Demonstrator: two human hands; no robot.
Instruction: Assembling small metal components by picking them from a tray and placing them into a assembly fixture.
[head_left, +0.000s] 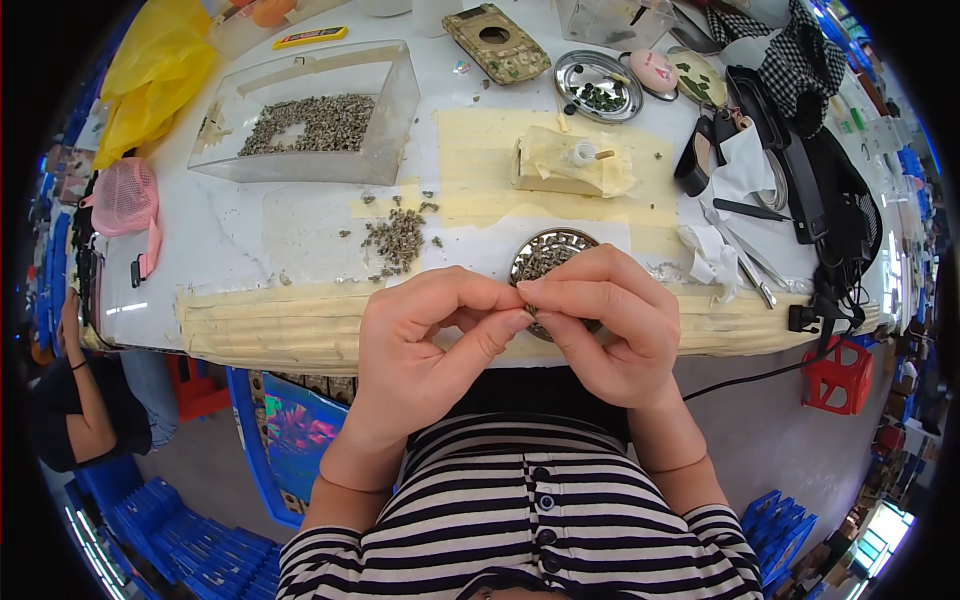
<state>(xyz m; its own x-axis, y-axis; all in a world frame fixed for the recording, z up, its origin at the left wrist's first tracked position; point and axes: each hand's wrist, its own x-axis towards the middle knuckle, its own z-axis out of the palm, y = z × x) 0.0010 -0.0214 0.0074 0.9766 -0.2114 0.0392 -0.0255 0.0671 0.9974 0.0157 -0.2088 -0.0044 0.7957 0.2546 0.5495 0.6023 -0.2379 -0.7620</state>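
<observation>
My left hand (425,345) and my right hand (612,325) meet fingertip to fingertip above the table's front edge. Thumbs and forefingers of both are pinched together on a tiny metallic piece (530,310), mostly hidden by the fingers. Just behind and partly under my right hand lies a round metal dish (519,250) holding many small grey-brown metal parts (545,255). To the left of it, a loose pile of similar parts (396,238) is spread on the tabletop, beyond my left hand.
A clear plastic box (385,150) with more small parts stands back left. Behind the dish sits a tape-covered block (570,165). A round tray (627,105) with dark green bits, a camouflage-patterned case (497,45), tweezers (745,260) and black straps (800,190) lie farther back and right.
</observation>
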